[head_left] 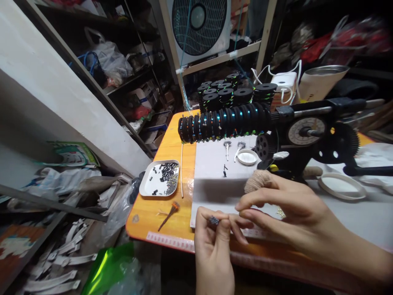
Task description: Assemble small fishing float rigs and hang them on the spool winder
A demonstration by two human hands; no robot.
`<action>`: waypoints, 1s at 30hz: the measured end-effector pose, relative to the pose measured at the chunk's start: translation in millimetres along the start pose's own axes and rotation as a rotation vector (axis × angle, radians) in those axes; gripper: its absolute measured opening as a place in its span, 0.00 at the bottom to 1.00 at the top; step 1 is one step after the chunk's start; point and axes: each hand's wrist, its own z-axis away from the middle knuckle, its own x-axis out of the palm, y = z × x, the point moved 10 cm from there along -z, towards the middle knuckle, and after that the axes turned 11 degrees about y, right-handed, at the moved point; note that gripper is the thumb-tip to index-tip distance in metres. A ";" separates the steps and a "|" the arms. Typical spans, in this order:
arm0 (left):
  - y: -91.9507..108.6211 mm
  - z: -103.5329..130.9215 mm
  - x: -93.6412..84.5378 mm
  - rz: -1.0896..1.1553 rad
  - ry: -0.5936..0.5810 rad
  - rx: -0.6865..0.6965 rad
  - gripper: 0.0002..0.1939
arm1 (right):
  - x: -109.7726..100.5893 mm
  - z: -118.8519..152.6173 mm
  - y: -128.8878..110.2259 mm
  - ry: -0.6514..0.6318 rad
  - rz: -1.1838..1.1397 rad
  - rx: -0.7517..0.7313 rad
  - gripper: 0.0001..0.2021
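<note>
Pinching one small dark piece (214, 221): left hand (211, 246); right hand (276, 209) fingertips closed beside.

dim room, bright light on table; blurred upper right corner; wide-angle bending at edges

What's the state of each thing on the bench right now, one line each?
left hand: pinching a small dark part
right hand: fingertips meeting the left's, holds nothing I can make out
white tray: partly filled with small dark pieces
spool row: lined up on the winder's shaft
white cap: lying open side up
fan: blades hidden, cannot tell if running
</note>
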 end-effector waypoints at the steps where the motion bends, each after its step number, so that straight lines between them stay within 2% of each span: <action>1: -3.8 -0.1 0.8 -0.015 -0.003 -0.038 0.07 | -0.2 -0.2 0.9 0.001 -0.012 0.014 0.06; 5: -21.6 3.4 5.4 -0.055 -0.030 -0.242 0.11 | 1.1 1.2 3.9 0.022 -0.057 0.071 0.06; 7: -24.0 5.2 7.7 -0.047 -0.029 -0.286 0.13 | 2.6 1.3 3.6 0.030 -0.061 0.076 0.06; 14: -13.0 5.4 1.8 -0.243 0.049 -0.138 0.14 | 9.1 3.0 -1.5 0.006 -0.004 0.017 0.07; 19: -14.6 5.9 -6.1 -0.087 0.128 -0.141 0.10 | 9.8 6.8 -4.4 0.001 0.010 0.007 0.07; 25: 12.9 4.2 -14.6 -0.046 0.128 0.140 0.08 | 11.6 14.3 -1.0 -0.019 0.076 -0.049 0.08; 30: 23.8 7.2 -19.8 -0.101 0.139 0.283 0.05 | 19.9 17.9 -1.1 -0.059 0.101 -0.090 0.09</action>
